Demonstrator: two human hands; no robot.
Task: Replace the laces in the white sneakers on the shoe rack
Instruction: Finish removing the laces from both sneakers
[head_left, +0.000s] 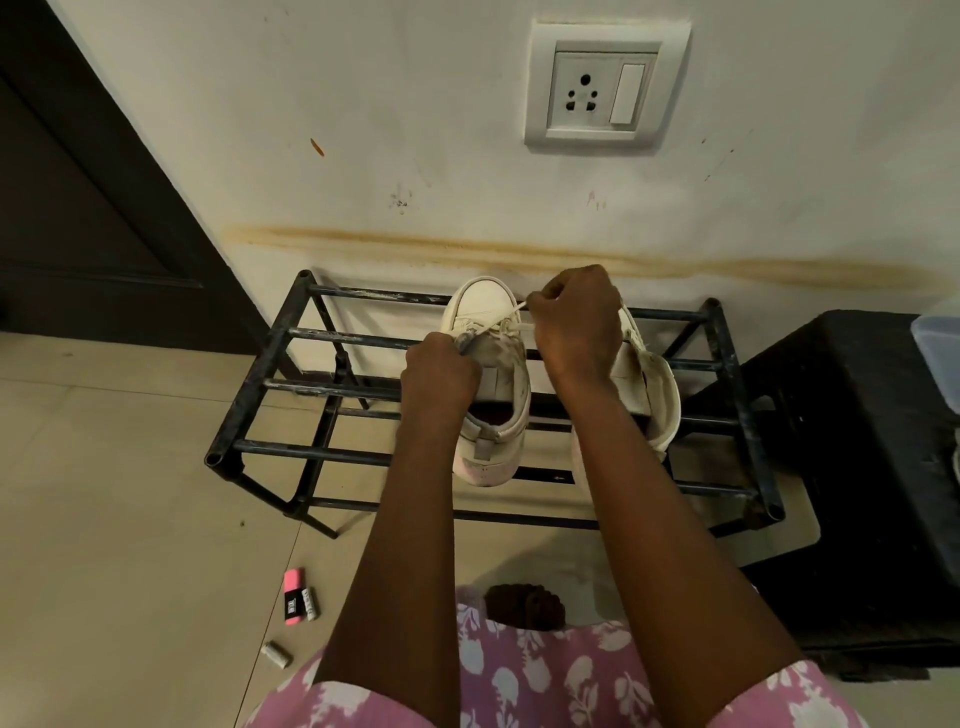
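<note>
- The black metal shoe rack (270, 358) stands against the stained wall, below a socket plate (607, 85), with a dark stool (857, 415) just beside it on the right. It is only open bars, so a shoe nudged sideways could tip between them.
- Two white sneakers sit on the top tier, toes toward the wall. The left sneaker (491, 415) is the one being worked on; the right sneaker (649, 395) lies beside it, partly hidden behind the forearm.
- The right hand (574, 322) is raised over the toe end, its fingers pinched shut on the lace (514, 310), drawn taut up from the eyelets.
- The left hand (441, 374) is closed at the near eyelets on the shoe's left side. It seems to grip the other lace end or the shoe's edge; I cannot tell which.
- From where I stand, the risk looks like the pull: only the left hand appears to steady the shoe, so a hard tug could drag it along the bars or into its neighbour.
- The lace end could also slip from the pinch and drop through the bars.
- Small batteries (300, 603) lie on the floor near the person's knee, easy to kick or roll underfoot.
</note>
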